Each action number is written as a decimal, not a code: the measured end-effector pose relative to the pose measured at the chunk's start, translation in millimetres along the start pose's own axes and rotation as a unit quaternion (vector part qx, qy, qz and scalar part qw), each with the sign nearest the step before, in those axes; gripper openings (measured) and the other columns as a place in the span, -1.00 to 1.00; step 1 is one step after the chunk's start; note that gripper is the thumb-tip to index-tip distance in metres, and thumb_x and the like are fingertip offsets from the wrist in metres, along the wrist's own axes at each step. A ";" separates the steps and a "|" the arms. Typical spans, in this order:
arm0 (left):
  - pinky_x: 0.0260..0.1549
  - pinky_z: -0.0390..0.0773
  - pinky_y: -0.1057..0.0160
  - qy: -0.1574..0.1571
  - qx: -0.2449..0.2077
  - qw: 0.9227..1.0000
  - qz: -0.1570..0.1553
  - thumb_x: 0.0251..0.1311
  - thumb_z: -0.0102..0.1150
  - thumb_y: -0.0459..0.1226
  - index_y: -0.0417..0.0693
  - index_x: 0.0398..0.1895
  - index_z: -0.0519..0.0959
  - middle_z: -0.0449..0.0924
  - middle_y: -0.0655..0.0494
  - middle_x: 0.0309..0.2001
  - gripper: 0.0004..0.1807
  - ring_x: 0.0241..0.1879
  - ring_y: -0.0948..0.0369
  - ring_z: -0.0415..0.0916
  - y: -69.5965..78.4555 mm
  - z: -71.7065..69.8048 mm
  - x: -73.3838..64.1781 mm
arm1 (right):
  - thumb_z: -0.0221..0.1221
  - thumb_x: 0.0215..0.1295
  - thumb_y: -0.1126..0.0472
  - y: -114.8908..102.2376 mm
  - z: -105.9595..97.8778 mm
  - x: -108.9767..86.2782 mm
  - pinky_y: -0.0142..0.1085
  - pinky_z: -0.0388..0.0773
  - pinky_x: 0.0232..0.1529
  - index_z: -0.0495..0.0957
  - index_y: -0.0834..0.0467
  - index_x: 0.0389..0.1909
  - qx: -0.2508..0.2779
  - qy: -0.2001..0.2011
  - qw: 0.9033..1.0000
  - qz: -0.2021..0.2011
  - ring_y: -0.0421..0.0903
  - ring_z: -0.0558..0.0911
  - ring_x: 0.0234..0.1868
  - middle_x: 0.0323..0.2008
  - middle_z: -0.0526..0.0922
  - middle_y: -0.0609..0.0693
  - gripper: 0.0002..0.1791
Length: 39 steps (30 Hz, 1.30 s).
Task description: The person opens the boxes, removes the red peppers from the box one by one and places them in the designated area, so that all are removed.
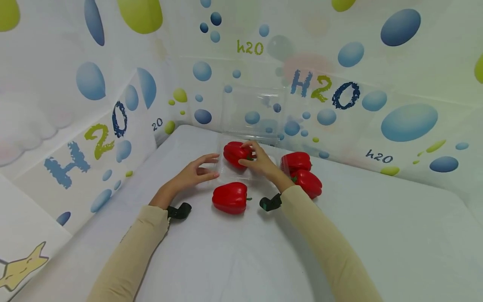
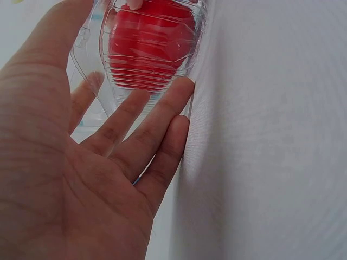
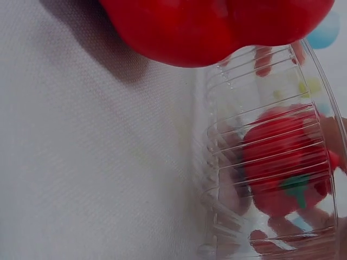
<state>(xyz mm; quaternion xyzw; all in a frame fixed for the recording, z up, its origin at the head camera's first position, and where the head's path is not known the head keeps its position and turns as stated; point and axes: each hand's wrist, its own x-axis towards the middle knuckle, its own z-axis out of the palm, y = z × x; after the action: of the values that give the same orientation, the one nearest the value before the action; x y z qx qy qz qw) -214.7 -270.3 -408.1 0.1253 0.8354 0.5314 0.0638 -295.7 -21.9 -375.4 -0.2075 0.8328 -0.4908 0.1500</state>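
A clear plastic clamshell box stands toward the back of the table, its lid raised against the wall. Inside its left half lies a red bell pepper with a green stem, which my right hand grips from the right, thumb in front and fingers over the top. My left hand is at the box's left side, fingers spread and thumb apart; in the left wrist view its fingertips are right at the ribbed wall. Another red bell pepper lies in front of the box.
To the right of the box, two more red bell peppers lie close together, one partly seen through the clear side. A white cloth covers the table. Printed sheets rise behind and at the left.
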 end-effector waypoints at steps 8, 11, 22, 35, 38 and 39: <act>0.20 0.42 -0.15 0.004 -0.003 1.000 -0.001 0.27 0.26 -0.15 0.14 0.49 0.15 0.25 -0.10 0.41 -0.24 0.25 -0.15 0.39 -0.9 -1.4 -0.2 | 0.25 0.29 0.25 -0.6 -0.5 1.2 -0.01 0.46 0.22 0.24 -0.02 0.27 0.000 -0.002 1.000 -0.006 0.14 0.32 0.29 0.35 0.27 0.13 -0.42; 0.19 0.43 -0.14 0.002 -0.003 1.000 -0.001 0.26 0.26 -0.14 0.15 0.49 0.15 0.25 -0.10 0.41 -0.24 0.25 -0.15 0.39 -2.0 -1.7 0.4 | 0.25 0.29 0.26 -1.5 -0.3 0.5 -0.02 0.47 0.22 0.23 -0.01 0.28 -0.001 -0.003 1.000 -0.005 0.14 0.33 0.29 0.34 0.28 0.13 -0.41; 0.20 0.43 -0.13 0.008 -0.008 1.000 0.001 0.27 0.26 -0.17 0.11 0.49 0.15 0.25 -0.11 0.41 -0.24 0.24 -0.15 0.40 -2.2 -3.8 -0.1 | 0.23 0.31 0.24 -7.0 3.3 -0.4 -0.05 0.47 0.22 0.24 0.04 0.30 -0.003 -0.011 1.000 -0.026 0.13 0.37 0.24 0.32 0.33 0.16 -0.42; 0.15 0.48 -0.10 0.005 -0.015 1.000 0.003 0.25 0.27 -0.14 0.13 0.49 0.16 0.26 -0.12 0.40 -0.23 0.25 -0.18 0.39 -1.9 -1.0 0.2 | 0.24 0.31 0.21 -3.0 1.6 -3.1 -0.08 0.50 0.18 0.29 0.10 0.28 -0.033 -0.014 0.997 -0.068 0.12 0.40 0.20 0.28 0.37 0.13 -0.44; 0.14 0.50 -0.09 0.003 -0.011 1.000 0.003 0.25 0.27 -0.13 0.13 0.49 0.16 0.26 -0.13 0.39 -0.23 0.25 -0.18 0.40 -4.1 -0.9 0.9 | 0.24 0.31 0.21 -1.0 0.9 -5.6 -0.08 0.51 0.15 0.29 0.10 0.29 -0.037 -0.006 0.996 -0.079 0.11 0.41 0.19 0.28 0.37 0.12 -0.44; 0.13 0.50 -0.09 0.004 -0.010 1.000 0.002 0.25 0.27 -0.13 0.13 0.49 0.16 0.26 -0.13 0.39 -0.23 0.25 -0.17 0.40 -4.4 -0.9 1.1 | 0.24 0.31 0.21 -0.6 0.4 -6.6 -0.07 0.52 0.14 0.29 0.09 0.29 -0.037 -0.003 0.996 -0.083 0.11 0.42 0.19 0.29 0.36 0.12 -0.44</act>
<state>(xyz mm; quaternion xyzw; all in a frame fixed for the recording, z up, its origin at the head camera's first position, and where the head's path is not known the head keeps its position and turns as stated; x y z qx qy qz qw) -216.6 -272.6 -411.7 0.1248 0.8297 0.5406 0.0607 -289.7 -19.2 -374.8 -0.2827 0.8300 -0.4696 0.1030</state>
